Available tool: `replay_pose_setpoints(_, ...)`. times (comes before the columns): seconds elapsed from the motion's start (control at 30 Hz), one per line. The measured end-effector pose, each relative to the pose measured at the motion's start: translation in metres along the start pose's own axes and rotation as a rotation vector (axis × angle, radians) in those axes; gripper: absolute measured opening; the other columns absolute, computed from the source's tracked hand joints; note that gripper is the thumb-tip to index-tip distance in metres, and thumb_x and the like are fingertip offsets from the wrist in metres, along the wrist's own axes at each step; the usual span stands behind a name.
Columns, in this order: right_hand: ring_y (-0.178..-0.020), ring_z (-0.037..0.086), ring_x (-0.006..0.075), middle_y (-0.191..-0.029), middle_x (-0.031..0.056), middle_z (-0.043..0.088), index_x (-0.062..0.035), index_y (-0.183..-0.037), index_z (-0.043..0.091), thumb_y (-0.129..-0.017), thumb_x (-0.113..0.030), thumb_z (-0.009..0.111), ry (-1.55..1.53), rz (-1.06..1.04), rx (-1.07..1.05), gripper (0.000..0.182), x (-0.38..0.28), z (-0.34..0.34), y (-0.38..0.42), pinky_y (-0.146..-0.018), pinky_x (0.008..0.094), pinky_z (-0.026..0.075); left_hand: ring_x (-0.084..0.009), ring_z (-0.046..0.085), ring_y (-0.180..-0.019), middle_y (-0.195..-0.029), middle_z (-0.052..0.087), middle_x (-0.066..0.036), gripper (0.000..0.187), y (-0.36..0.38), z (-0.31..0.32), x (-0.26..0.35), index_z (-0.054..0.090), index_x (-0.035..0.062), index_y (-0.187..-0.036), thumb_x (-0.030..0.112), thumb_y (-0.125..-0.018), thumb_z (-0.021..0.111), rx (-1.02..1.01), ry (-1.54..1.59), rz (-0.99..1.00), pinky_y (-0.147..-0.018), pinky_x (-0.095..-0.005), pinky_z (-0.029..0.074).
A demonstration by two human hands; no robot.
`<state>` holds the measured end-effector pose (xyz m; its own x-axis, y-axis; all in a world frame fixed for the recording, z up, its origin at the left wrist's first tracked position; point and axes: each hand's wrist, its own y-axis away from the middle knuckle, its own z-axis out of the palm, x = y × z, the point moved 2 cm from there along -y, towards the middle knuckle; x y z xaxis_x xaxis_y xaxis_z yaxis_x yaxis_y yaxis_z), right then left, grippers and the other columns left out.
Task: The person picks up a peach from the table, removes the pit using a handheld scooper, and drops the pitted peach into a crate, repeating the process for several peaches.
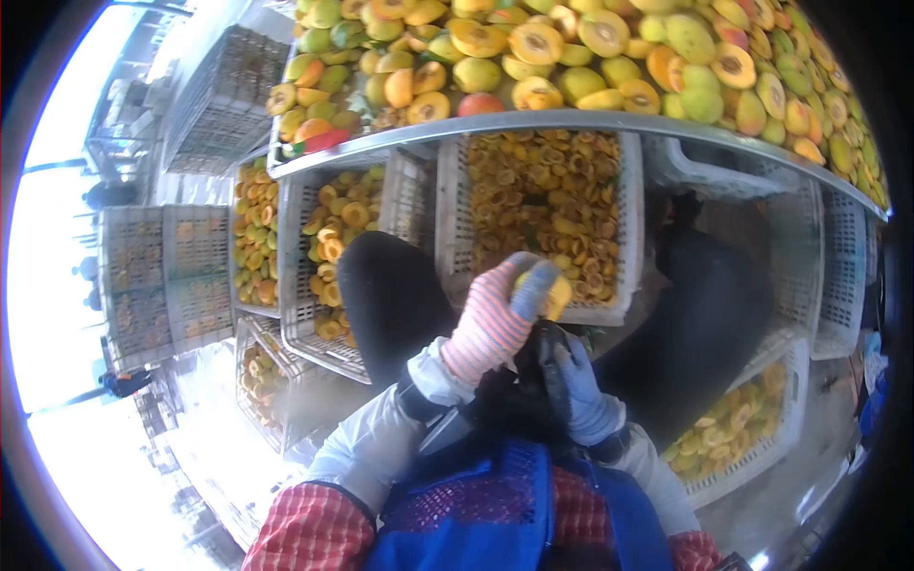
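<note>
My left hand (488, 319), in a pink-and-grey striped glove, is closed on a yellow fruit piece (558, 297) above my lap. Just right of it and lower, my right hand (582, 388), in a grey-blue glove, has its fingers against a dark object (535, 376); what it grips is too dark to make out. Beyond my hands, between my knees, a white crate (630, 228) holds many orange-brown fruit halves.
A metal-edged table (571, 120) heaped with whole and halved fruit spans the top. Crates of fruit (297, 285) stand at the left, another crate (798, 419) at lower right. Stacked crates (167, 285) are at far left. My knees flank the middle crate.
</note>
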<state>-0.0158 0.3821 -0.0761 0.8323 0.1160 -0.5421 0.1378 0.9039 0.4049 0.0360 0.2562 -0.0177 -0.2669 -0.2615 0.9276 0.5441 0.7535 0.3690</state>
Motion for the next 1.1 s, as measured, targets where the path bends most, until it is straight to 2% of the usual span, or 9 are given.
replay_pose_setpoints(0.23,-0.041,0.038,0.0089,-0.057,-0.0022,0.041,-0.0103,-0.091,0.051,-0.092,-0.056,0.045,-0.865,0.694,-0.458,0.046,-0.014,0.015,0.004,-0.035,0.0253,0.032,-0.0068,0.053,-0.073,-0.080,0.060,-0.001,0.040,0.000,-0.003,-0.015,0.061,0.0021,-0.099,0.041,-0.093,0.053,-0.157,0.295,-0.197,-0.066,-0.0210,0.044)
replay_pose_setpoints(0.5,-0.042,0.041,0.0100,-0.058,-0.0018,0.043,-0.0124,-0.087,0.051,-0.092,-0.056,0.043,-1.170,0.574,-0.696,0.044,-0.019,0.027,-0.012,-0.038,0.0261,0.035,-0.0173,0.061,-0.080,-0.087,0.064,-0.009,0.048,0.010,0.007,-0.071,0.060,0.0042,-0.097,0.050,-0.091,0.051,0.041,0.987,-0.534,-0.071,-0.0307,0.051)
replay_pose_setpoints(0.57,-0.044,0.042,0.0104,-0.059,-0.0013,0.043,-0.0120,-0.087,0.052,-0.093,-0.056,0.042,-1.203,0.556,-0.610,0.045,-0.009,0.008,-0.020,-0.041,0.0261,0.037,-0.0193,0.061,-0.085,-0.094,0.063,-0.010,0.044,0.017,-0.052,-0.035,0.059,0.0046,-0.101,0.047,-0.091,0.053,0.461,0.396,0.071,-0.074,-0.0330,0.052)
replay_pose_setpoints(0.63,-0.047,0.042,0.0103,-0.061,-0.0007,0.043,-0.0110,-0.086,0.053,-0.094,-0.054,0.041,-1.176,0.567,-0.450,0.045,-0.005,0.001,-0.020,-0.043,0.0267,0.037,-0.0217,0.063,-0.086,-0.095,0.064,-0.010,0.039,0.007,-0.131,-0.005,0.059,0.0047,-0.109,0.039,-0.089,0.060,0.734,0.263,0.168,-0.077,-0.0352,0.052)
replay_pose_setpoints(0.7,-0.047,0.041,0.0098,-0.062,-0.0005,0.043,-0.0104,-0.088,0.055,-0.095,-0.053,0.040,-1.081,0.612,-0.458,0.045,-0.008,0.002,-0.027,-0.042,0.0269,0.037,-0.0292,0.063,-0.089,-0.097,0.064,-0.015,0.041,-0.004,-0.193,0.022,0.060,0.0088,-0.112,0.039,-0.085,0.064,0.805,-1.317,0.002,-0.080,-0.0386,0.050)
replay_pose_setpoints(0.8,-0.042,0.032,0.0075,-0.056,-0.0022,0.037,-0.0080,-0.095,0.057,-0.095,-0.052,0.039,-1.071,0.612,-0.425,0.048,0.005,-0.001,-0.041,-0.035,0.0231,0.028,-0.0290,0.062,-0.091,-0.100,0.063,-0.018,0.041,-0.050,-0.183,0.067,0.059,0.0101,-0.115,0.036,-0.083,0.066,0.747,-1.467,0.214,-0.079,-0.0367,0.048)
replay_pose_setpoints(0.87,-0.040,0.029,0.0070,-0.054,-0.0029,0.034,-0.0072,-0.097,0.057,-0.095,-0.052,0.041,-1.087,0.612,-0.430,0.048,0.014,-0.008,-0.048,-0.033,0.0220,0.024,-0.0300,0.061,-0.098,-0.104,0.064,-0.017,0.048,-0.101,-0.159,0.095,0.059,0.0077,-0.117,0.040,-0.082,0.067,0.692,-1.048,0.198,-0.085,-0.0375,0.046)
replay_pose_setpoints(0.93,-0.039,0.026,0.0067,-0.052,-0.0037,0.031,-0.0067,-0.097,0.056,-0.095,-0.051,0.042,-1.098,0.583,-0.459,0.046,0.016,-0.014,-0.053,-0.031,0.0214,0.021,-0.0348,0.059,-0.104,-0.115,0.060,-0.020,0.062,-0.169,-0.156,0.094,0.052,0.0052,-0.121,0.052,-0.081,0.059,0.644,-1.268,0.091,-0.087,-0.0439,0.046)
replay_pose_setpoints(1.1,-0.045,0.042,0.0094,-0.063,-0.0006,0.048,-0.0065,-0.106,0.054,-0.096,-0.041,0.046,-0.797,0.404,-0.213,0.036,0.015,-0.032,-0.051,-0.038,0.0234,0.035,-0.0375,0.060,-0.097,-0.103,0.063,-0.023,0.050,-0.219,-0.161,0.083,0.058,0.0037,-0.110,0.045,-0.082,0.059,0.559,-1.200,0.072,-0.081,-0.0432,0.048)
